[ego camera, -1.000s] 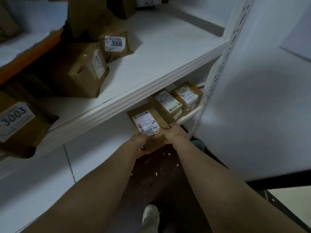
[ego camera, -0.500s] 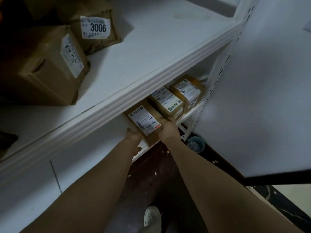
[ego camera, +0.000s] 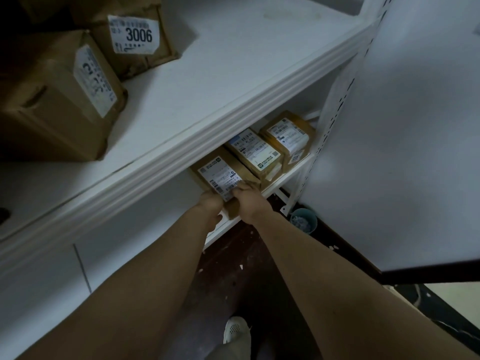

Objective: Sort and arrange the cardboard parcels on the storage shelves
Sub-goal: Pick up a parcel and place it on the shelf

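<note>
White metal shelving (ego camera: 233, 118) fills the dim view, its upper board broad and pale, with a perforated upright post (ego camera: 337, 100) at the right end. On the lower shelf (ego camera: 272, 187) three brown cardboard parcels with white shipping labels lie in a row. Both bare hands grasp the nearest labelled parcel (ego camera: 220, 175) at its front edge: the left hand (ego camera: 210, 203) clasps the near left corner, and the right hand (ego camera: 245, 200) closes over the near right corner with fingers on the label. This parcel rests on the lower shelf, touching the middle labelled parcel (ego camera: 255, 154), which sits against the far labelled parcel (ego camera: 288, 137) by the post. On the upper board stand a brown box marked 3006 (ego camera: 135, 37) and, just beside it, a larger brown carton (ego camera: 65, 100). Below, a small teal cup (ego camera: 304, 220) sits on the dark floor (ego camera: 233, 268), and a white shoe (ego camera: 236, 331) shows.
</note>
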`<action>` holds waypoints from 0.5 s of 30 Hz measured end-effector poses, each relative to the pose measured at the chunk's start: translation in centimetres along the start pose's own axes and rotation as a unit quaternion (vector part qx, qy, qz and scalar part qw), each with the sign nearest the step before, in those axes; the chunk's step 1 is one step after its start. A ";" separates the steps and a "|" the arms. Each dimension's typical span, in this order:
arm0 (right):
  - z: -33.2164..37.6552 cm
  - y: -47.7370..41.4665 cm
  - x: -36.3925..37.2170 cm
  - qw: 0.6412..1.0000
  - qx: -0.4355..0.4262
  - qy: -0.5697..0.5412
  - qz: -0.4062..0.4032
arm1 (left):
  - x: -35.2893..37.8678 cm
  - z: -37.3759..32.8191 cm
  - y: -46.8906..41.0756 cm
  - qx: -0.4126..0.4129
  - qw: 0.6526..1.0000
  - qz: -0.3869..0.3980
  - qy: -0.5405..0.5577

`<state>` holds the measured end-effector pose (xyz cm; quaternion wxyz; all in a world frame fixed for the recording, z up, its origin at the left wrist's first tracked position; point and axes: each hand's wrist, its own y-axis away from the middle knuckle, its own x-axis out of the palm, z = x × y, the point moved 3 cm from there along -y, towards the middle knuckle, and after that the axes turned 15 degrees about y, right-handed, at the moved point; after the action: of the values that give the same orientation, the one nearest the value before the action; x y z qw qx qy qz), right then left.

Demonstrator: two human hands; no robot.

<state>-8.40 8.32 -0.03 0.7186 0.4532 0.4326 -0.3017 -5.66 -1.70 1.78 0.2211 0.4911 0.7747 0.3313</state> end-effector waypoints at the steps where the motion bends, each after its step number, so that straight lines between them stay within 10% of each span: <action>1: 0.1 0.6 -0.5 1.000 -0.001 -0.005 0.005 | 0.2 -0.1 0.7 -0.004 1.000 -0.007 -0.002; 15: -3.0 16.5 -14.2 0.995 0.077 -0.014 -0.063 | 6.9 -4.3 19.0 0.049 0.995 0.062 -0.058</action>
<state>-2.16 18.32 18.48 0.6668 0.4752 0.4258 -0.3851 0.22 8.97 18.54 0.2198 0.5667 0.7443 0.2768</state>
